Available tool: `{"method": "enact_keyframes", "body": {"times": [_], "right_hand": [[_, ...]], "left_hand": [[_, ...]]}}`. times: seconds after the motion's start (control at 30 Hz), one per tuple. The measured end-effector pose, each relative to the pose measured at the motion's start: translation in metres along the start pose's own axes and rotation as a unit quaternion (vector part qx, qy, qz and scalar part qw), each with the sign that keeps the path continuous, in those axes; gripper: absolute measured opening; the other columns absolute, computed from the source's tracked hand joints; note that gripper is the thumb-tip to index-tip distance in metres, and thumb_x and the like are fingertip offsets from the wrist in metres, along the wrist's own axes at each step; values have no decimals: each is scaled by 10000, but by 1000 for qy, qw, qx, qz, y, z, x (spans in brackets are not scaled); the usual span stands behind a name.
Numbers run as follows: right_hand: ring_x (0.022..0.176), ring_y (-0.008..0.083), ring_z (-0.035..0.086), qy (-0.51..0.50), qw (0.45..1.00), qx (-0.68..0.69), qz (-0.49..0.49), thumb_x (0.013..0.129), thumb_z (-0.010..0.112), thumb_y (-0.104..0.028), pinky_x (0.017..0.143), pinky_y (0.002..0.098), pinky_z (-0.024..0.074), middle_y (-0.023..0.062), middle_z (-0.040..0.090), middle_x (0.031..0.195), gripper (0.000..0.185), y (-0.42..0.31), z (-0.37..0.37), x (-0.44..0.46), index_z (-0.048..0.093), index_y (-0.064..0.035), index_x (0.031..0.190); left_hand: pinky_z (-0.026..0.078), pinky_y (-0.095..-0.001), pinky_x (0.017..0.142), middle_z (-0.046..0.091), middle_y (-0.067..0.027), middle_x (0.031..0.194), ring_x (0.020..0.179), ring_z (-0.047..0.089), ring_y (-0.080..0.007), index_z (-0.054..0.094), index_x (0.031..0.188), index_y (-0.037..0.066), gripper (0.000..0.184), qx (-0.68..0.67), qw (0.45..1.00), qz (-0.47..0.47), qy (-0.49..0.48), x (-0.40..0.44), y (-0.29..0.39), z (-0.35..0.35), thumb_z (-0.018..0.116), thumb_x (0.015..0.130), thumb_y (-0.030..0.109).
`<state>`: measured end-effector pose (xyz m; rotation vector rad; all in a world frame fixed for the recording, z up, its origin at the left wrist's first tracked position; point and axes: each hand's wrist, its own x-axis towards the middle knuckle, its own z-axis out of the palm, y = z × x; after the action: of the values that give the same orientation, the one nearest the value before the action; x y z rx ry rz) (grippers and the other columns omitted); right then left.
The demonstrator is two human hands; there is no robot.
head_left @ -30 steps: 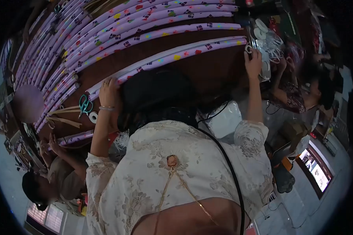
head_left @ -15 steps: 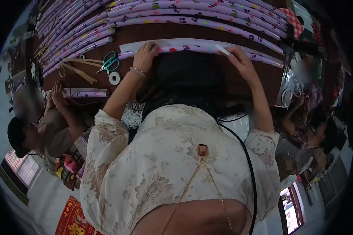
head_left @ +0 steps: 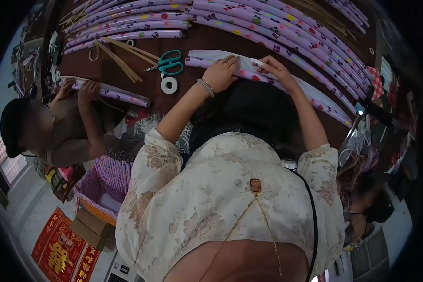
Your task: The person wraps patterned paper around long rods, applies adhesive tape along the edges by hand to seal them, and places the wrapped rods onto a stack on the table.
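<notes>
A long roll of purple patterned wrapping paper [head_left: 315, 102] lies across the table in front of me, its white inner edge showing along the far side. My left hand [head_left: 222, 73] is closed over the roll near its left end, with fingers pressed on the paper. Just to the right, my right hand [head_left: 279, 72] pinches a short white strip [head_left: 257, 62] above the white edge; its exact kind is unclear. Left of the roll lie teal-handled scissors [head_left: 170, 62], with a roll of white tape [head_left: 169, 85] below them.
Many finished purple rolls [head_left: 277, 35] lie side by side at the back. Tan strips [head_left: 120, 61] lie at the left. A co-worker [head_left: 75, 124] at the left has both hands on another roll [head_left: 122, 97]. Another person [head_left: 362, 197] sits at the right. A purple basket [head_left: 96, 190] stands lower left.
My view has turned, so the table contents appear shifted. My right hand has come leftward along the roll, closer to my left hand, still with the white strip.
</notes>
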<state>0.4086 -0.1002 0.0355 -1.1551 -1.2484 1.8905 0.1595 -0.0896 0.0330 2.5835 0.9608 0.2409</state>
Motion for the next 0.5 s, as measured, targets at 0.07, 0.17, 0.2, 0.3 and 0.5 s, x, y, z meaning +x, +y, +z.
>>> {"method": "enact_keyframes", "body": {"times": [0.07, 0.17, 0.2, 0.3, 0.5], "right_hand": [[927, 143, 541, 0, 1000, -9, 5, 890, 466, -247, 857, 280, 402, 50, 559, 978, 276, -1, 1, -3, 529, -30, 1048], [939, 132, 525, -13, 1000, -8, 5, 891, 465, -234, 861, 268, 387, 46, 553, 986, 308, -4, 0, -5, 529, -15, 1099], [949, 119, 510, -26, 1000, -1, 1, 890, 470, -229, 859, 255, 375, 44, 546, 993, 323, -4, 1, -5, 522, -8, 1119], [933, 113, 499, -18, 1000, 5, -2, 892, 470, -219, 851, 247, 371, 36, 546, 1000, 307, -5, 5, -5, 534, -3, 1100], [905, 107, 499, 5, 999, -50, 7, 893, 481, -234, 830, 239, 379, 16, 555, 967, 280, -2, 7, -2, 562, -17, 1051]], "left_hand": [[372, -388, 942, 435, -135, 1269, 1181, 405, -301, 467, 1139, 14, 392, -113, 993, 2, 17, 0, 1, -14, 565, 779, 135], [412, -414, 854, 541, -130, 1095, 1030, 503, -318, 540, 1059, 44, 307, -201, 976, -69, 33, 15, 3, -20, 587, 782, 167], [427, -414, 815, 577, -121, 1013, 962, 536, -315, 579, 1011, 63, 261, -246, 961, -123, 34, 20, 3, -20, 595, 780, 184], [437, -416, 722, 600, -85, 828, 843, 557, -281, 644, 860, 102, 166, -168, 972, -147, 78, 35, 10, -16, 583, 772, 229], [435, -396, 699, 605, -58, 800, 782, 572, -270, 646, 819, 124, 167, -206, 962, -171, 47, 47, 2, 3, 591, 760, 270]]}}
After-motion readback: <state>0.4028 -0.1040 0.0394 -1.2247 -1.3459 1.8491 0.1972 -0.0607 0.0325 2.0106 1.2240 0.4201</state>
